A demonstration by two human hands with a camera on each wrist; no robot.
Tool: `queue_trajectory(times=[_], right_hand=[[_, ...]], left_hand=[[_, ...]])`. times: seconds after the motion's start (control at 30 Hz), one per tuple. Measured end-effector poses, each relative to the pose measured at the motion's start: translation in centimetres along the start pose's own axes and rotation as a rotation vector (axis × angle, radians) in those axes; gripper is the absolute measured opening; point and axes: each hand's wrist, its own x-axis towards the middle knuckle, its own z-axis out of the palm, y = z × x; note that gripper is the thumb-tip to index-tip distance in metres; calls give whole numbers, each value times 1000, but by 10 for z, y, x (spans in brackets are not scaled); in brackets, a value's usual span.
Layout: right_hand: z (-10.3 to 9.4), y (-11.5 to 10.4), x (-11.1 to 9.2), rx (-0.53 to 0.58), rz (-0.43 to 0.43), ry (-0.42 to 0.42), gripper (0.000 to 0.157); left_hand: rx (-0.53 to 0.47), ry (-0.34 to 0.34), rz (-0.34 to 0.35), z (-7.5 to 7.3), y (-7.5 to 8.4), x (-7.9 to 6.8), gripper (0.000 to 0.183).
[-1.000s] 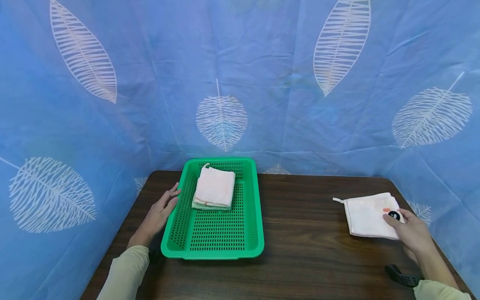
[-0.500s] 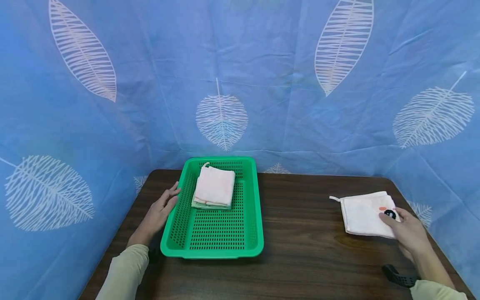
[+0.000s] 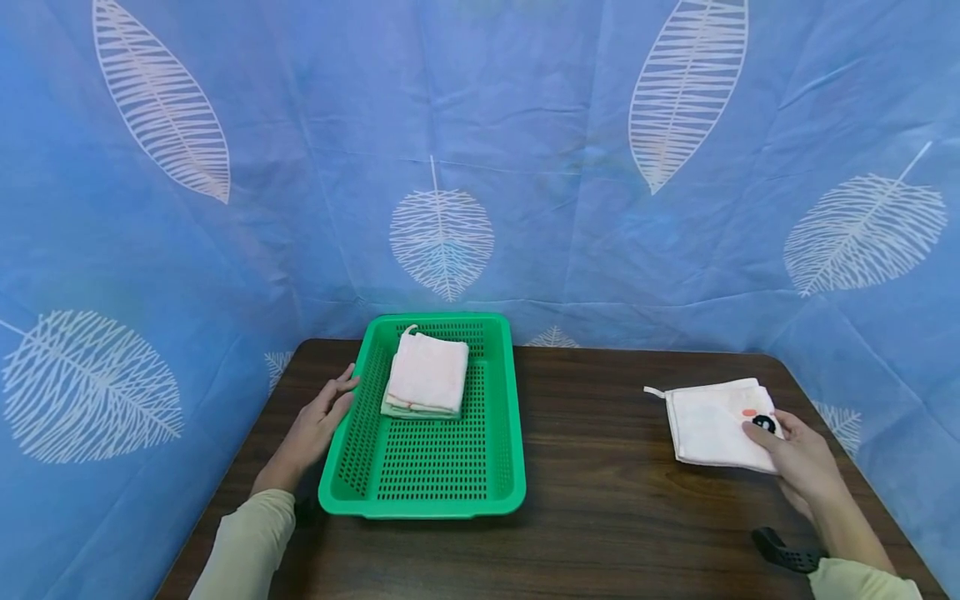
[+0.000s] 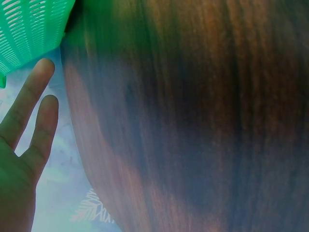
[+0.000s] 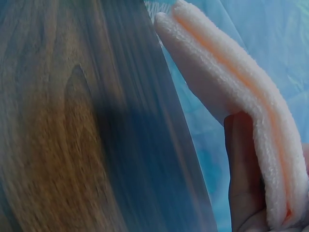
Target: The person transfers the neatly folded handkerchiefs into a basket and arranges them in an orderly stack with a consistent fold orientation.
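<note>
A folded pale pink towel (image 3: 712, 425) with a hanging loop and a small black and orange face is pinched by my right hand (image 3: 810, 462), thumb on top and fingers beneath. The right wrist view shows the towel's folded layers (image 5: 231, 72) raised over the table. My left hand (image 3: 311, 429) rests its extended fingers along the left rim of a green plastic basket (image 3: 420, 508). In the left wrist view two straight fingers (image 4: 44, 121) point toward the basket's slotted wall (image 4: 34, 29). Inside the basket, toward the back, lies a stack of folded towels (image 3: 427, 375), pale pink on top and greenish below.
The dark wooden table (image 3: 592, 500) has rounded back corners. Behind and beside it hangs a blue curtain (image 3: 540, 233) with white leaf prints, close to the table's back edge. A black band (image 3: 787, 554) shows at my right wrist.
My right hand has moved left with the towel, a little way toward the basket. The left hand, basket and stacked towels stay in place.
</note>
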Motion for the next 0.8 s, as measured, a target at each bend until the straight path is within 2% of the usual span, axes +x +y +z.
queue_trajectory(times=[0.43,0.8], right_hand=[[10,-5,-3,20,-30,-64,87],[19,-10,-2,14,1,-56,89]], left_hand=[[-16,-2,13,4,-3,0,51],[-3,3,21,1,0,0,49]])
